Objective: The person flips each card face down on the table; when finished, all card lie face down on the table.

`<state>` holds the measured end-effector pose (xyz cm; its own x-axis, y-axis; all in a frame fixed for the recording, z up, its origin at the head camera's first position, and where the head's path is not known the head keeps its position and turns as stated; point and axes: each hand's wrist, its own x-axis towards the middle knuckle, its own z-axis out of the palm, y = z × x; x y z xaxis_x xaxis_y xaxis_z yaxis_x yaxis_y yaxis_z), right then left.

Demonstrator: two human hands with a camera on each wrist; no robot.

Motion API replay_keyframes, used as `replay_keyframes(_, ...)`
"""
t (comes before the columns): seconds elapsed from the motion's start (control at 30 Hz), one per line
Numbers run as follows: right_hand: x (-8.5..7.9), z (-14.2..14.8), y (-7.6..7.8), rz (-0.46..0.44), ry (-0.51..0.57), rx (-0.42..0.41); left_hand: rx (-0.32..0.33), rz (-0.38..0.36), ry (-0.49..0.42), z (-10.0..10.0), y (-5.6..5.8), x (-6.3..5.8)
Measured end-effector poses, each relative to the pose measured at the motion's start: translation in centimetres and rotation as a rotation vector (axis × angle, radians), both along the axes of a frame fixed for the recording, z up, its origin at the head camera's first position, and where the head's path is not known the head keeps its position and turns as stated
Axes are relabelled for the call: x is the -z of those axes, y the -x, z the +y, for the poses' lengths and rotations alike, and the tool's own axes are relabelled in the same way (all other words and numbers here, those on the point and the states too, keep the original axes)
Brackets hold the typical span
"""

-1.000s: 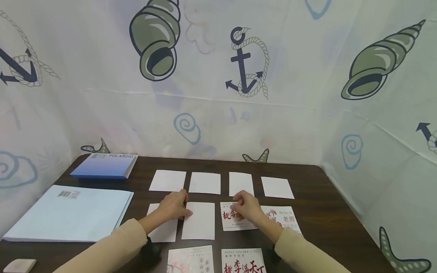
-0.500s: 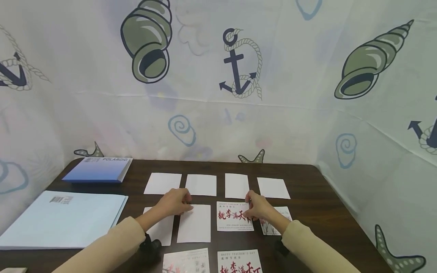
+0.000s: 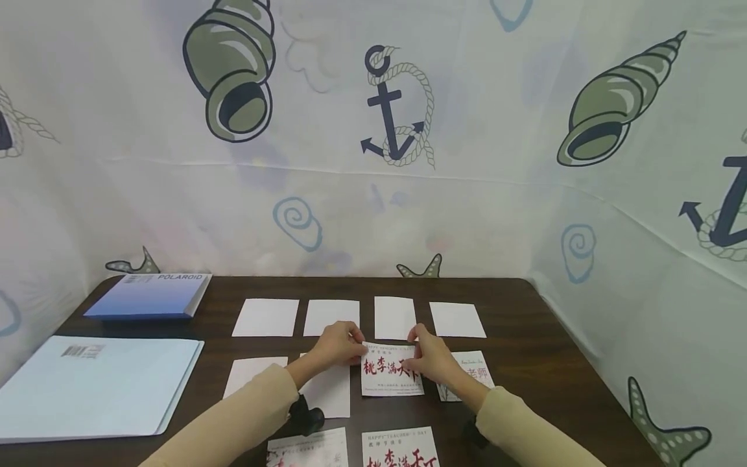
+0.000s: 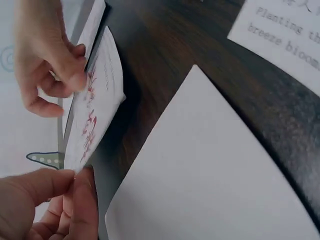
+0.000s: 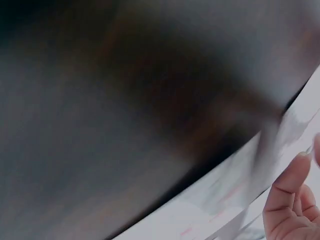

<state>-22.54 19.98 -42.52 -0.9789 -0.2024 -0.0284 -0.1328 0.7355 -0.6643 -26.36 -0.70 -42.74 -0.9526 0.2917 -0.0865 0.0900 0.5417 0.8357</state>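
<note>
Left hand (image 3: 341,344): I see it pinching a red-lettered card (image 3: 388,384) (tilted, from the left wrist).
Right hand (image 3: 434,358): at its right edge; grip, I can't tell.

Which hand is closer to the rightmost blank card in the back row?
The right hand, just in front of that blank card and slightly to its left. The left hand is farther left, pinching a lettered card at its left edge.

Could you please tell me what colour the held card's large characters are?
The large characters are red; the head view shows them best.
</note>
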Motion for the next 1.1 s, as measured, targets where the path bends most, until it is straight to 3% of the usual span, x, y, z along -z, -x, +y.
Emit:
replay_keyframes(0.1,-0.3,-1.9,-0.9,0.028,0.021,-0.056,-0.032,-0.077,-0.057,0.2,0.1,-0.4)
replay_keyframes(0.27,-0.5,-4.4,-1.8,-0.042,0.084,-0.099,-0.02,-0.187,-0.161,0.5,0.2,-1.4)
replay_keyframes(0.4,-0.5,-4.2,-2.1,-0.172,0.308,-0.072,0.041,-0.24,-0.222,0.2,-0.2,-1.7)
replay_keyframes(0.53,-0.8,-2.7,-2.5,-0.295,0.564,-0.069,0.132,-0.262,-0.239,-0.7,-0.4,-1.0)
replay_keyframes(0.7,-1.5,-0.4,-3.1,-0.371,0.694,-0.082,0.283,-0.311,-0.318,-1.3,-0.3,0.1)
replay_keyframes(0.83,-1.8,1.4,-3.3,-0.367,0.726,-0.055,0.314,-0.27,-0.313,-1.0,-0.1,0.3)
replay_keyframes(0.97,-1.2,2.7,-3.4,-0.331,0.67,-0.003,0.211,-0.185,-0.222,-0.4,-0.1,0.6)
replay_keyframes(1.1,-0.1,3.2,-3.4,-0.251,0.519,0.082,0.124,0.01,-0.049,0.2,-0.2,1.1)
